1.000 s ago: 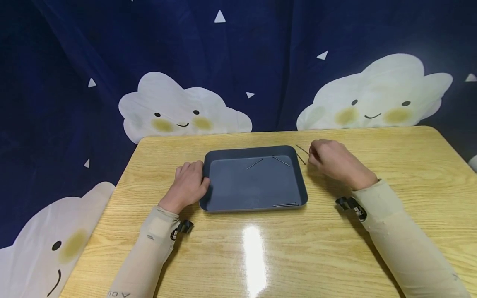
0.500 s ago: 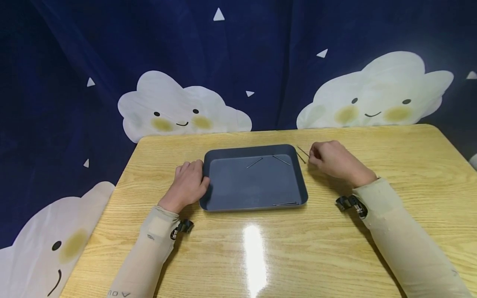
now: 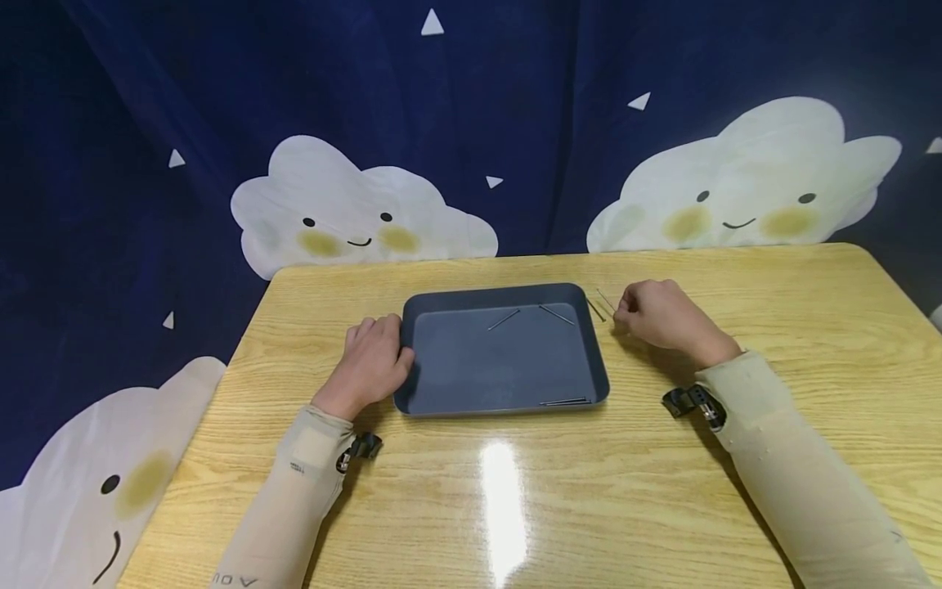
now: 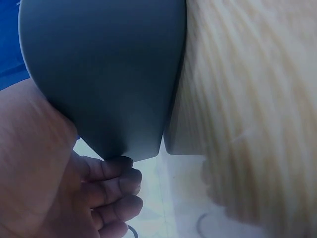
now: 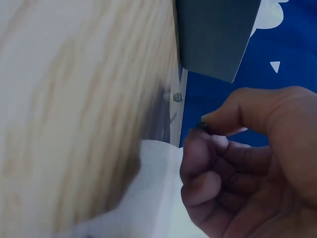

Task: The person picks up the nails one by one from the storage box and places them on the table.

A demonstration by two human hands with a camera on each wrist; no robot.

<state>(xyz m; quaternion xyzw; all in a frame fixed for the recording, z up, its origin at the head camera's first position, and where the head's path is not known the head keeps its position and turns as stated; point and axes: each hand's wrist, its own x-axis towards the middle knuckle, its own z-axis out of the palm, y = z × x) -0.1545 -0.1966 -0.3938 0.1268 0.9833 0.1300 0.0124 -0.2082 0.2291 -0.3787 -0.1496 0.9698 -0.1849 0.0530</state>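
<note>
My left hand [image 3: 370,361] grips the left wall of a shallow dark grey tray [image 3: 471,372], thumb over the rim and fingers along the outside. The left wrist view shows its curled fingertips [image 4: 130,181] close at the tray's outer side. Off the tray's right side, my right hand [image 3: 671,321] pinches a thin metal nail [image 3: 605,298] between thumb and forefinger; its dark head shows between them in the right wrist view. A second nail [image 3: 596,311] lies on the table between that hand and the tray, its round head [image 5: 178,97] facing the right wrist camera.
Inside the tray, one nail [image 3: 504,320] and another nail [image 3: 556,315] lie slanted near the back. More nails [image 3: 565,402] lie together along the front right. The wooden table [image 3: 412,507] ends at a dark blue cloud-patterned curtain [image 3: 545,123] behind.
My right hand has shifted slightly to the right with the pinched nail, drawing it away from the nail beside the tray. The left hand and tray hold their place.
</note>
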